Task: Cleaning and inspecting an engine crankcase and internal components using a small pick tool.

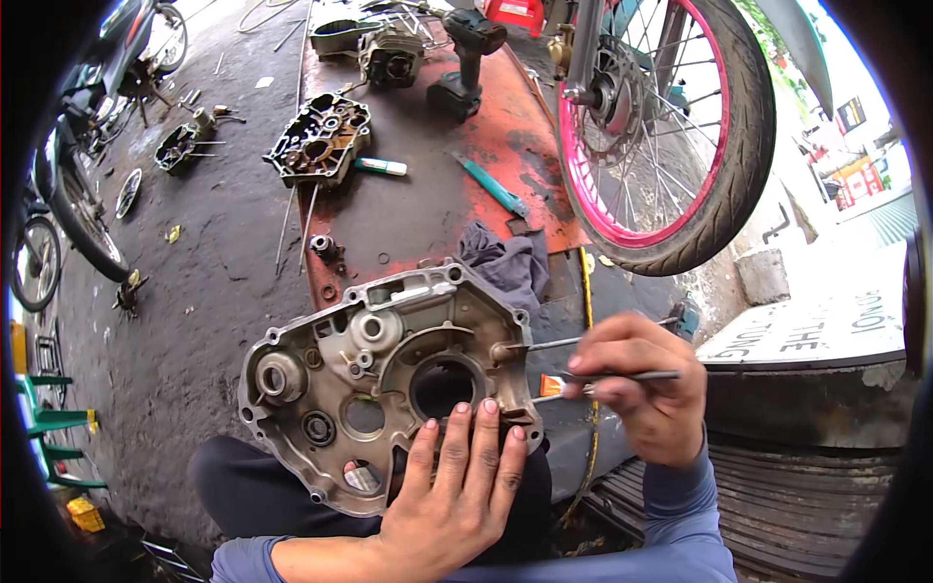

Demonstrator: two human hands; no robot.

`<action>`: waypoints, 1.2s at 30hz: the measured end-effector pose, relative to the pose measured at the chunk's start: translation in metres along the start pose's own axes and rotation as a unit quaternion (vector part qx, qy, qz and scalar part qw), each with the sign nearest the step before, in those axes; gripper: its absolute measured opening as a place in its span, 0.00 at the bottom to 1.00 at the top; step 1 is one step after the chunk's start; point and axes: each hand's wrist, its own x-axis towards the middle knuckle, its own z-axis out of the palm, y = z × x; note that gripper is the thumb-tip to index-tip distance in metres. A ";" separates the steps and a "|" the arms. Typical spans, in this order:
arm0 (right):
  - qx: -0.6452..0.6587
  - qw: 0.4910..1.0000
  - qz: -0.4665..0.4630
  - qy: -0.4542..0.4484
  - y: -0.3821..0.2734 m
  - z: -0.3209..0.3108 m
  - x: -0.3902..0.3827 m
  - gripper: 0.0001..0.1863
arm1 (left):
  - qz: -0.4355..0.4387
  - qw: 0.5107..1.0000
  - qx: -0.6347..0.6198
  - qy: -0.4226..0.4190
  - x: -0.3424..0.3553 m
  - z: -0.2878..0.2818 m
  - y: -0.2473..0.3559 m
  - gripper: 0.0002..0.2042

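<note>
A grey metal engine crankcase half (326, 355) lies across my lap, its hollow side up, with round bores and bearing seats showing. My left hand (447, 476) rests flat on its lower right part, fingers stretched out beside the large central bore. Just off the case's right edge, my right hand (646, 384) pinches a thin dark stick-like tool (653, 375). A small orange-and-pale piece (554, 386) shows at the tool's left end; its exact kind is unclear. A metal rod (554, 342) sticks out from the case's right side, passing behind my right fingers.
Ahead on a red board lie another crankcase (319, 136), a pale tube (381, 166), a teal cutter (494, 188), a cordless power tool (465, 68) and a grey rag (505, 260). A pink-rimmed motorcycle wheel (724, 126) stands at the right. Motorcycles (83, 185) stand left.
</note>
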 end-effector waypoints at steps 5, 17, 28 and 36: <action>0.069 0.997 0.033 0.017 0.024 0.003 0.022 0.06 | -0.001 1.000 0.000 -0.002 -0.007 0.007 0.000 0.23; 0.093 0.995 0.003 0.038 0.042 0.011 0.025 0.07 | -0.037 0.996 -0.079 0.033 -0.005 -0.009 0.006 0.19; 0.056 0.991 0.110 -0.048 0.009 0.027 0.025 0.05 | -0.223 0.899 -0.302 -0.226 0.086 -0.003 -0.154 0.38; -0.038 0.997 0.063 -0.007 0.055 0.034 0.008 0.07 | -0.204 0.746 -0.518 -0.365 0.077 0.049 -0.117 0.33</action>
